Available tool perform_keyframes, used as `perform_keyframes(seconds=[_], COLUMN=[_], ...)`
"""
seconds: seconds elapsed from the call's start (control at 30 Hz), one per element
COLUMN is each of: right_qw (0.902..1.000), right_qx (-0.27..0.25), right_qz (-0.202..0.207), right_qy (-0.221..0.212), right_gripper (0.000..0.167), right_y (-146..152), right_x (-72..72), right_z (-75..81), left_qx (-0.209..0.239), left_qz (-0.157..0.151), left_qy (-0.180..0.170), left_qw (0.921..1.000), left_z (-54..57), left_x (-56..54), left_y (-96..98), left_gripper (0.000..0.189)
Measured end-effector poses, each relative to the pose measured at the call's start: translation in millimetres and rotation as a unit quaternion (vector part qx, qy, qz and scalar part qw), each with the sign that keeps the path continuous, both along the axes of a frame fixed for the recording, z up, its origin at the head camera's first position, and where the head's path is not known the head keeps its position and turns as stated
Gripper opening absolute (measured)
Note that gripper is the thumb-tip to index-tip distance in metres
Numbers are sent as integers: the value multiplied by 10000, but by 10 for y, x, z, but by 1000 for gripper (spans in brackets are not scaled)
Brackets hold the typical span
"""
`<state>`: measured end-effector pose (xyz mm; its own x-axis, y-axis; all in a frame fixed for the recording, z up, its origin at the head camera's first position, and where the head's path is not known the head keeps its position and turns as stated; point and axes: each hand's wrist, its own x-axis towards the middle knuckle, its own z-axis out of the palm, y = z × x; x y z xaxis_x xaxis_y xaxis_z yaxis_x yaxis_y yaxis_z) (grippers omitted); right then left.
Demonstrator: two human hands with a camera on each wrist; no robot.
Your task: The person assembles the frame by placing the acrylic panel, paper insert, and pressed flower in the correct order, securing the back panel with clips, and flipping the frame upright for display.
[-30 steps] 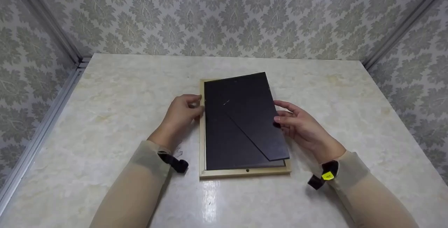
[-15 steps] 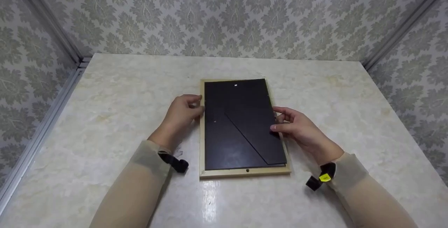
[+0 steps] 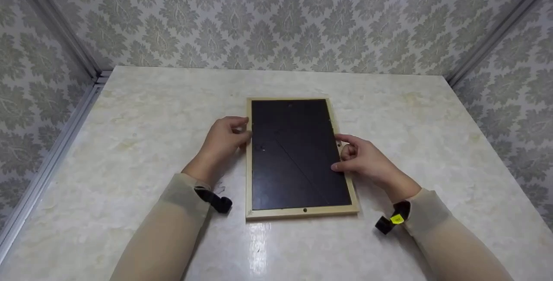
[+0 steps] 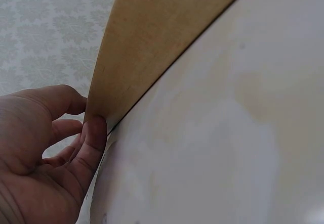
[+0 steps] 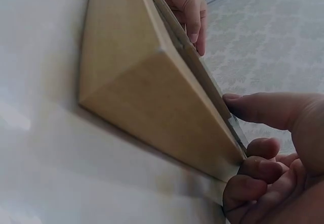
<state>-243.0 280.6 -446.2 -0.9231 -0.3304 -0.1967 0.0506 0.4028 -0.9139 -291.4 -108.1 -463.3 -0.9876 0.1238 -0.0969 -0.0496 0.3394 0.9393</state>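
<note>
A light wooden picture frame [image 3: 276,215] lies face down in mid-table, its black backing board [image 3: 293,156] set inside the rails. A diagonal line on the board marks the edge of its stand leg. My left hand [image 3: 224,136] holds the left rail with thumb and fingertips; in the left wrist view the thumb is against the rail's outer side. With my right hand [image 3: 367,158] I grip the right edge: the thumb rests on the board and the curled fingers touch the frame's side, as the right wrist view of the frame [image 5: 157,113] shows.
The marbled, pale table [image 3: 173,95] reaches back to a patterned wall [image 3: 268,17]. Metal rails [image 3: 56,26] run along the corners at both sides. Each wrist wears a black strap [image 3: 214,199] with a small camera.
The backing board, tilted over the frame before, has come down and now sits within the rails. My right hand moved down and toward me with it; my left hand stayed in place.
</note>
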Motion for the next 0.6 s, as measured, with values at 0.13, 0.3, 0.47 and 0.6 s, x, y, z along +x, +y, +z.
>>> perform_keyframes(seconds=[0.13, 0.3, 0.47, 0.6], right_qw=[10000, 10000, 10000, 9999], right_qx=[43, 47, 2, -43], right_qz=[12, 4, -43, -67], right_qy=[50, 64, 76, 132], right_gripper=[100, 101, 105, 110], right_y=[-2, -13, -17, -12], right_x=[4, 17, 13, 14], right_z=[3, 15, 12, 3], left_qx=[48, 49, -10, 26], left_qz=[-43, -2, -3, -20], left_qy=[-16, -10, 12, 34], left_qw=[10000, 10000, 10000, 10000], left_z=[-2, 8, 3, -4], left_x=[-1, 4, 1, -1], left_y=[-9, -7, -9, 3], left_gripper=[55, 54, 53, 54])
